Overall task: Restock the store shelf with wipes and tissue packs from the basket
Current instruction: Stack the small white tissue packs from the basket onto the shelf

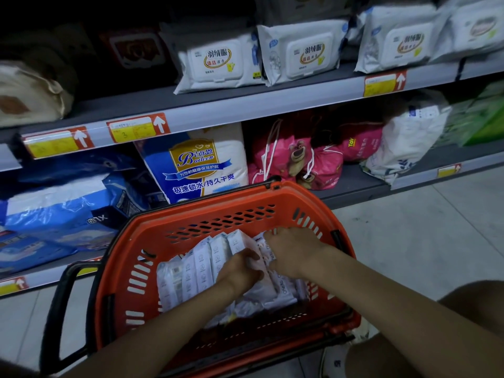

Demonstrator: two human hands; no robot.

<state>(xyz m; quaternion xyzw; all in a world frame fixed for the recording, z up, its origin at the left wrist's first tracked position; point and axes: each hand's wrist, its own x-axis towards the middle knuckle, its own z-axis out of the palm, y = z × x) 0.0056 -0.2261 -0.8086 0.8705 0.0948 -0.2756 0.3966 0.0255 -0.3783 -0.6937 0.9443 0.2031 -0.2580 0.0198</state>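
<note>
The grey store shelf (245, 105) fills the far side, with lidded wipes packs (218, 64) on its upper board. Near it stands the orange basket (218, 214). Inside, white packs (196, 266) stand in a row. The left hand (240, 270) and right hand (293, 253) curl their fingers around packs at the row's right end.

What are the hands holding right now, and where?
Left hand and right hand both grip the upper ends of white packs in the orange basket; none lifted out yet.

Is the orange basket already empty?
No: white packs lie in the orange basket, with the left hand and right hand gripping them.
</note>
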